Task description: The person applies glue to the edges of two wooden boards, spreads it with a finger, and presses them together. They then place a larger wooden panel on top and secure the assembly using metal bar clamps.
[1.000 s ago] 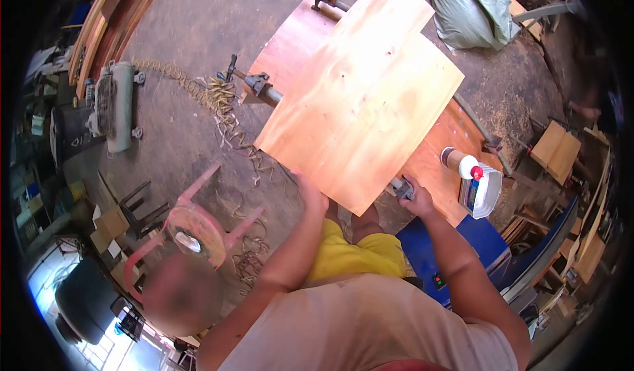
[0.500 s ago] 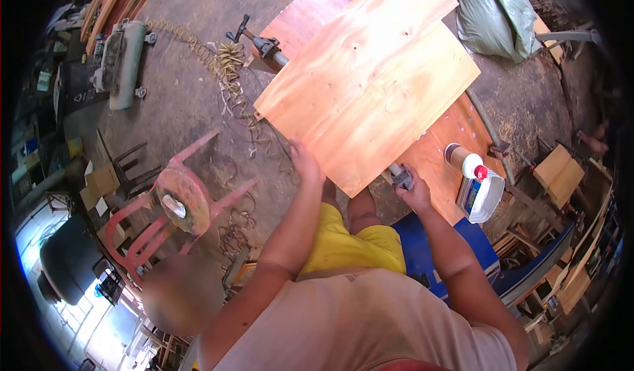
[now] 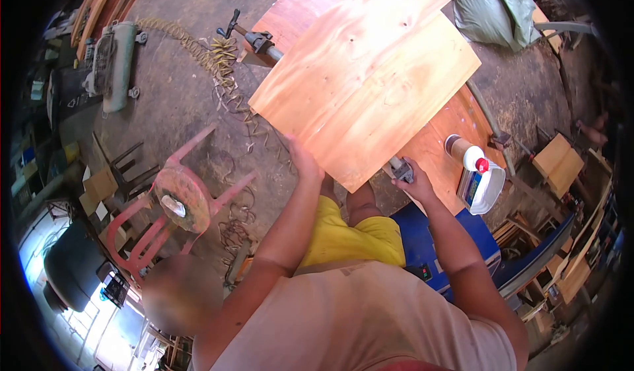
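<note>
A wide light wooden panel (image 3: pixel 366 83) lies tilted across the middle, over a reddish board (image 3: pixel 436 149). My left hand (image 3: pixel 305 159) is at the panel's near left edge, its fingers partly hidden by the panel and wrapped on that edge. My right hand (image 3: pixel 417 181) is closed on a grey metal clamp (image 3: pixel 400 169) at the panel's near right side. The clamp's bar runs under the panel. Another clamp (image 3: pixel 259 41) with a dark handle sticks out at the far left of the panel.
A white glue bottle (image 3: pixel 473 157) with a red cap and a white plastic container (image 3: pixel 487 191) stand on the reddish board. A red chair (image 3: pixel 181 199), coiled hose (image 3: pixel 221 67) and grey tank (image 3: pixel 120 67) are at left. A grey-green sack (image 3: pixel 494 11) lies at the back right.
The view has shifted slightly. Both hands remain at the panel and clamp, with my right hand's grip slightly changed on the clamp.
</note>
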Demonstrator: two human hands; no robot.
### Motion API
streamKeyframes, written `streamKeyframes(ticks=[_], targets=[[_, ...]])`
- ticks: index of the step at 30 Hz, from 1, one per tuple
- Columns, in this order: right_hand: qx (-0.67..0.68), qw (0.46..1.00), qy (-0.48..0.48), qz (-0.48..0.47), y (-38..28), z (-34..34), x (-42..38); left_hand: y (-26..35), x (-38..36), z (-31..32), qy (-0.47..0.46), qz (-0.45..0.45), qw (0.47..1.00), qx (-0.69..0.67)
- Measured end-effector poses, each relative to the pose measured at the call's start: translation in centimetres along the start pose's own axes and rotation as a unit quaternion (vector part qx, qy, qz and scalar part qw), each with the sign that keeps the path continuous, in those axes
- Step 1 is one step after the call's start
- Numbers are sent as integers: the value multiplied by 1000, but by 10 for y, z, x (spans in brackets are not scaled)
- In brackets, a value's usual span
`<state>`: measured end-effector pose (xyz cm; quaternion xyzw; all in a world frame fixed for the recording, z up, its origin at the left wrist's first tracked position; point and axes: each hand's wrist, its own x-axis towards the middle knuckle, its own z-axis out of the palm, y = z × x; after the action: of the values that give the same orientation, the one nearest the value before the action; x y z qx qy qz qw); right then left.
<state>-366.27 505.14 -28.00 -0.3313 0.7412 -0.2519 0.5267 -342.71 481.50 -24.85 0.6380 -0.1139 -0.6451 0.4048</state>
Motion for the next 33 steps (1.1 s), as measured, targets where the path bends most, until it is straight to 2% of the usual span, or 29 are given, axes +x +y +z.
streamKeyframes(ticks=[1,5,7,16,26,33], targets=[[-7,999,4,48,-2,4,2,2,-3,3,23,-19,1000,-6],[6,998,53,39,-18,6,-5,-1,-2,7,80,4,992,97],[-72,993,74,54,-34,4,-8,-2,-1,6,96,22,987,130],[-109,990,78,46,-14,6,-17,-1,-2,9,67,45,991,106],[-94,992,73,34,23,-4,-59,-4,-13,14,81,46,987,131],[-117,990,45,58,25,-12,-59,-10,-13,11,81,13,989,122]])
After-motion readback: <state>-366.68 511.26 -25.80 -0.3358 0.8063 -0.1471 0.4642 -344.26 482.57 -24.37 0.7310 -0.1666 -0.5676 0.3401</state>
